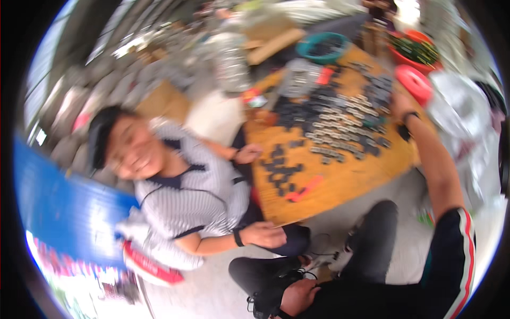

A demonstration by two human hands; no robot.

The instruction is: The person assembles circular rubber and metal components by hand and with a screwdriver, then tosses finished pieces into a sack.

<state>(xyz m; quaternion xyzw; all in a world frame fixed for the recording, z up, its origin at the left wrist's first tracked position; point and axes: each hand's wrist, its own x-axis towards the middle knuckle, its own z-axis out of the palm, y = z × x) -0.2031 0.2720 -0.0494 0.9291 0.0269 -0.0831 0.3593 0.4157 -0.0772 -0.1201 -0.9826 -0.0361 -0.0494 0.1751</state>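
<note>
R hand (399, 101) is stretched out to the far right of the wooden desk (345, 181), touching a red round thing (415, 82) at the desk's far right edge; picture's blurred, so can't tell if the fingers are wide or closed on it. Black wristband on that arm. L hand (299, 296) rests low near the bottom, on the knee by a black shoe (265, 300), fingers curled, holding nothing I can make out. Rows of small dark & silver parts (334, 127) cover the desk's middle. Teal bowl (321, 47) far side. Another person in a striped shirt (191, 196) sits left of the desk.
</note>
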